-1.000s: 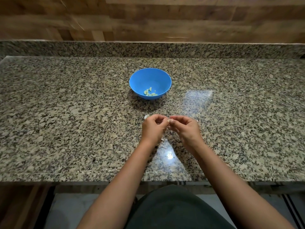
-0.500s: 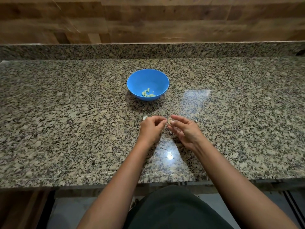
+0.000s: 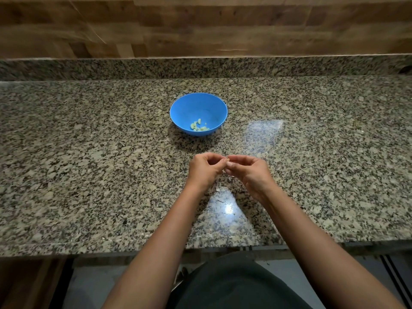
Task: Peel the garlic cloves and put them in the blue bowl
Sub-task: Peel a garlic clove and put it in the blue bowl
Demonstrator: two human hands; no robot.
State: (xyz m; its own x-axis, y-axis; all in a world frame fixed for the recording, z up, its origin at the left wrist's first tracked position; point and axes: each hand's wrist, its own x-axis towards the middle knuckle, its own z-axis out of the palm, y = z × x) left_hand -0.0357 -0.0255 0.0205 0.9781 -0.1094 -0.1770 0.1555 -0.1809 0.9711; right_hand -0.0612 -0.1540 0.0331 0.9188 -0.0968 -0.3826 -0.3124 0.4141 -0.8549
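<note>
A blue bowl (image 3: 178,112) stands on the granite counter, with several pale peeled garlic cloves (image 3: 198,126) lying at its bottom. Nearer to me, my left hand (image 3: 204,169) and my right hand (image 3: 247,171) meet fingertip to fingertip just above the counter. Between them they pinch one small garlic clove (image 3: 227,161), which is mostly hidden by the fingers. A thin flake of skin shows below the fingertips.
The granite counter (image 3: 89,175) runs wide to both sides, with a raised granite lip and wood-pattern wall behind. Small bits of garlic skin (image 3: 219,189) lie on the counter under my hands. The counter's front edge is close to my body.
The right hand's fingers, spread half a second ago, have curled back round the clove. Both hands stay in the same place in front of the bowl.
</note>
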